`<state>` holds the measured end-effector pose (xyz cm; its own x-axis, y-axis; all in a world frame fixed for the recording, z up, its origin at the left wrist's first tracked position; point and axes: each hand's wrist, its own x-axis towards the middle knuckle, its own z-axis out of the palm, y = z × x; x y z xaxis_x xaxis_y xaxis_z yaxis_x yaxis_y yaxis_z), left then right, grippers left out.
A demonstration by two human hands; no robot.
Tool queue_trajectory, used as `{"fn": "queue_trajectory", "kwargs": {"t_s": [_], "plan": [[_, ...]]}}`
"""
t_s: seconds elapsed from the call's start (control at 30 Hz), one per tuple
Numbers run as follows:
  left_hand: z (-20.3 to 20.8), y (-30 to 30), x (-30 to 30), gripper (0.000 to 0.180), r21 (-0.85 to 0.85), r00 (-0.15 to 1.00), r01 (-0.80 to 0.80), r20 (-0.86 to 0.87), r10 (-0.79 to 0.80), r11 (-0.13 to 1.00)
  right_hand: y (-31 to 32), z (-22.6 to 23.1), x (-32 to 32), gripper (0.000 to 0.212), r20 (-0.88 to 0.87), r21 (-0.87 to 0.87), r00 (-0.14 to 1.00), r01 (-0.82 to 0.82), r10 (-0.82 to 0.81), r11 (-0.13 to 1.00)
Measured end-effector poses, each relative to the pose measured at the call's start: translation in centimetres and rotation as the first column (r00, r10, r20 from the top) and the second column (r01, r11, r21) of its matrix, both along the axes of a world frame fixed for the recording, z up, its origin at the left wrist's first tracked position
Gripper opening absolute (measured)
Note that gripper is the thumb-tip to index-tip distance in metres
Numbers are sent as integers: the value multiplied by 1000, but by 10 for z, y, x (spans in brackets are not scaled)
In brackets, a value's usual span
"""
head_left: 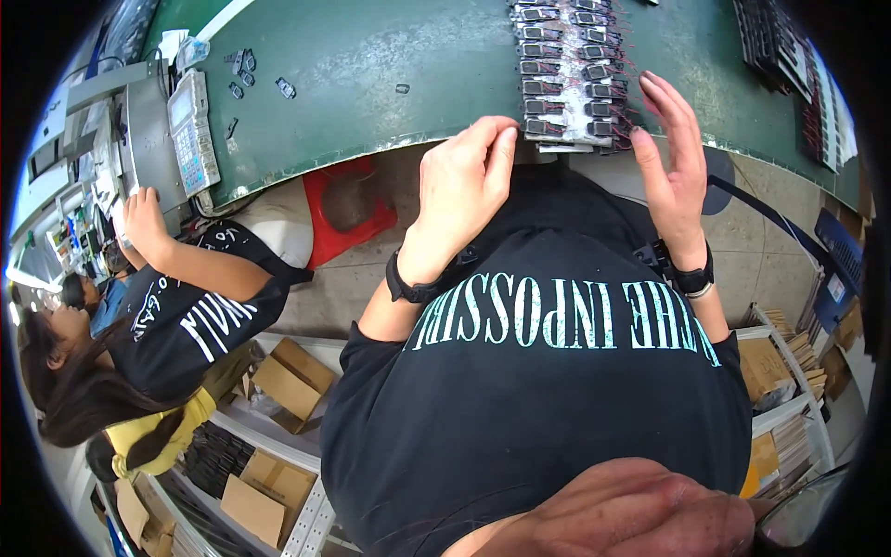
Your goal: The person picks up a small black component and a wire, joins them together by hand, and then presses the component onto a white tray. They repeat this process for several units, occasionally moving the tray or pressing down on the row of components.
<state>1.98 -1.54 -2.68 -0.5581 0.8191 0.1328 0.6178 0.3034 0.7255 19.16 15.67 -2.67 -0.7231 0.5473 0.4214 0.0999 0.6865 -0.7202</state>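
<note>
Black-strapped left hand (467, 181): I've got thumb and forefinger drawn close together at the near left corner of the whitish board (574, 60); can't tell from my feed if they pinch anything. Right hand (676, 172) is spread, thumb apart from the fingers, just beside the board's right edge, near its wires. Board sits at the front edge of the green bench (445, 65), carrying two columns of black modules (542, 87) with thin red wires. Small dark parts (285, 87) lie loose further left, then a pale keypad device (190, 135) at the bench's left end. More dark pieces (770, 42) stacked far right. Red stool (348, 218) under the bench edge, co-worker (204, 316) in black on my left, open cardboard box (292, 376) behind.
</note>
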Motion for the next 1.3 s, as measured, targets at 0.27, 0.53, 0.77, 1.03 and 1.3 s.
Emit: {"fn": "queue_trajectory", "kwargs": {"t_s": [0.27, 0.53, 0.77, 1.03, 1.3], "plan": [[2, 1, 5, 9, 14, 999, -42, 5, 42, 999, 7, -8, -1, 37, -11, -290, 999, 28, -32, 957], [6, 3, 5, 7, 66, 990, 31, -141, -21, 997, 9, -10, -2, 36, 25, -398, 999, 31, -23, 917], [-2, 20, -10, 67, 197, 989, -14, 147, -15, 980, 16, -27, -18, 50, -276, -568, 947, -22, -166, 823], [-29, 51, 12, 111, 246, 971, 147, 151, -187, 958, -5, -25, -49, 66, -368, -712, 910, -144, -191, 687], [-19, 54, 17, 125, 222, 978, 177, 67, -196, 959, -3, -33, -50, 70, -281, -613, 960, -176, -5, 770]]}}
